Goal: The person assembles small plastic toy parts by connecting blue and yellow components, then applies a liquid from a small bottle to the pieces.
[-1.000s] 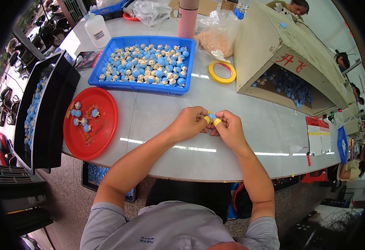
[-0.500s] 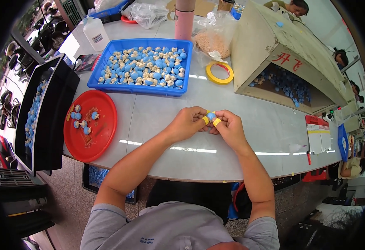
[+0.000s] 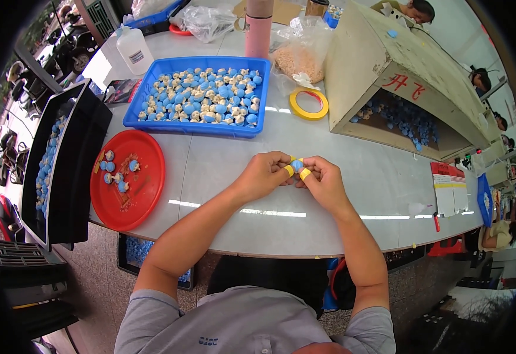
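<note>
Hardly anything is changing. The left hand and the right hand are still pinching one small blue piece between them, over the middle of the near part of the worktop. Both hands are wearing yellow bands, and they are staying close together. How they are pressing is too small to tell. Everything else is sliding a tiny bit, so probably just the view is moving. On the left, the red plate is keeping its few blue and cream pieces. Farther away, the blue tray is holding lots more. So work on this one piece is probably going on.
</note>
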Demonstrator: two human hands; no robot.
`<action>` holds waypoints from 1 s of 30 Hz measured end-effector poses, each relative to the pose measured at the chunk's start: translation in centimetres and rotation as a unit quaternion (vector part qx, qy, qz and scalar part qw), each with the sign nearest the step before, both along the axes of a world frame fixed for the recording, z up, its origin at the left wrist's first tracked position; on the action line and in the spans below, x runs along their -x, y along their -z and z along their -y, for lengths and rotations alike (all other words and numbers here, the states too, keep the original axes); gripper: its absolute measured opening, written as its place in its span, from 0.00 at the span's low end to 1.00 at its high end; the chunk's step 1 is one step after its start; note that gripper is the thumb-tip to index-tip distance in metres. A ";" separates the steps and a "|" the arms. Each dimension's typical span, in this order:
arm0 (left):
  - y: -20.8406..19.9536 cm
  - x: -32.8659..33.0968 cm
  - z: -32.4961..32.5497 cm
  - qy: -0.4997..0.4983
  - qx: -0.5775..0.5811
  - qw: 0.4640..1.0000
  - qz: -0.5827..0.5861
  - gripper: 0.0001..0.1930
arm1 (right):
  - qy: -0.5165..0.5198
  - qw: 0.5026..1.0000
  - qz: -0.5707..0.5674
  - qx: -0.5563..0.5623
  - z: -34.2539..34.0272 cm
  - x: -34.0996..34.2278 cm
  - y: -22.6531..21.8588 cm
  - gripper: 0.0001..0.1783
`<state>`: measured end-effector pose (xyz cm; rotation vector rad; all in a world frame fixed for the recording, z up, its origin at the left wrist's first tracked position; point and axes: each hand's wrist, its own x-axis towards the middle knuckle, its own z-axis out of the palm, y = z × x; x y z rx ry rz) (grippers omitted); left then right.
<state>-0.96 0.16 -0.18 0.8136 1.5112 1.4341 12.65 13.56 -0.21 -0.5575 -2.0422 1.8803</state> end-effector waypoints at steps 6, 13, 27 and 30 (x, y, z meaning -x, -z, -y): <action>0.1 0.0 -0.1 0.003 -0.005 1.000 0.005 0.13 | -0.011 1.000 -0.007 -0.006 0.0 0.0 -0.1 0.09; 0.1 -0.2 0.1 -0.011 -0.017 0.999 -0.029 0.12 | -0.025 0.999 -0.018 -0.017 -0.1 0.0 0.1 0.08; 0.3 -0.3 0.1 -0.021 -0.012 0.999 -0.035 0.12 | -0.027 0.999 -0.023 -0.022 0.1 0.0 -0.1 0.08; 0.4 -0.3 0.0 -0.021 -0.014 0.999 -0.035 0.12 | -0.022 0.999 -0.023 -0.020 0.1 0.0 -0.2 0.08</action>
